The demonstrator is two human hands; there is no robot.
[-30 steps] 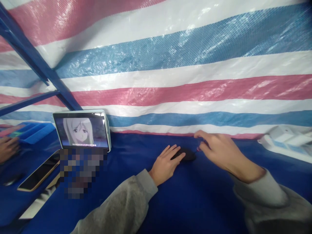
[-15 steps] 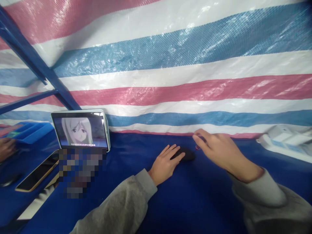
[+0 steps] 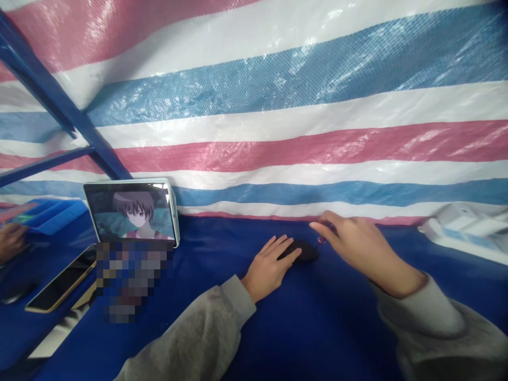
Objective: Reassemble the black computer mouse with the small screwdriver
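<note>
Striped sheet (image 3: 278,127): hangs behind everything in bands of red, white and blue, its lower edge meeting the far side of the tabletop.
Tabletop (image 3: 301,328): dark blue, running beneath both hands.
Tablet (image 3: 130,211): stands propped on the left, well apart from the hands, an animated picture on its screen.
White item (image 3: 468,233): lies at the far right, blurred, beyond the right hand.
Blue tray (image 3: 59,217): at far left, beside another person's hand (image 3: 11,241).
Right hand (image 3: 359,248): raised, fingers curled, thumb pointing left; I cannot tell whether the fingertips pinch anything.
Left hand (image 3: 268,270): palm down, fingers loosely spread over the near left part of the black mouse (image 3: 305,251).
Phone (image 3: 63,278): flat, slanting, in front of the tablet.
Black mouse: on the tabletop between the hands; its visible length runs roughly left to right, toward the right hand. The left hand is nearer, touching it; the right sits apart.
Purple-red piece (image 3: 320,240): smallest, between the mouse's right end and the right thumb.
</note>
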